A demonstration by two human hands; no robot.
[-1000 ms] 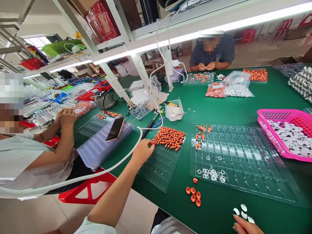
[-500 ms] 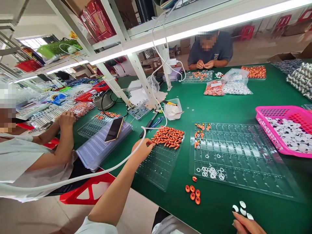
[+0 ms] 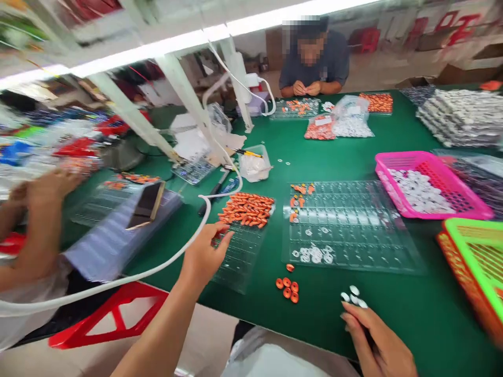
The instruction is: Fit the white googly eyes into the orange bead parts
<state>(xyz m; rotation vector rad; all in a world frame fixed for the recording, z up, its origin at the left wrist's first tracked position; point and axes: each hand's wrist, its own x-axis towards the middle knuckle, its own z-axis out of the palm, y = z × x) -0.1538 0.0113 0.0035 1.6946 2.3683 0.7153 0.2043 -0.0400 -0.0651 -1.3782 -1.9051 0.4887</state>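
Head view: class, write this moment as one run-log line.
left hand: at edge of orange parts pile on clear tray | right hand: beside white caps on green table

Left grip (image 3: 204, 256) bare, with slender fingers; its forearm (image 3: 165, 319) long and uncovered down to the lower edge of the view; right grip (image 3: 379, 343) likewise bare; a pale, whitish garment (image 3: 271, 364), blurred, lies between the two arms.
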